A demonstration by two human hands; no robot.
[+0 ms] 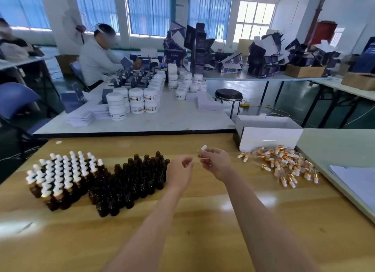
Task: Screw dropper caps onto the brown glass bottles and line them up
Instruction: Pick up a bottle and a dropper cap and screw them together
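On the wooden table stand several uncapped brown glass bottles in a tight block. To their left are several capped bottles with white droppers and gold collars. A heap of loose dropper caps lies at the right. My right hand pinches one dropper cap, its white bulb pointing up. My left hand hovers just right of the uncapped bottles, fingers loosely curled, holding nothing that I can see.
A white open box sits behind the cap heap. Papers lie on the pale table at right. Across the far table are white jars and a seated person. A stool stands beyond.
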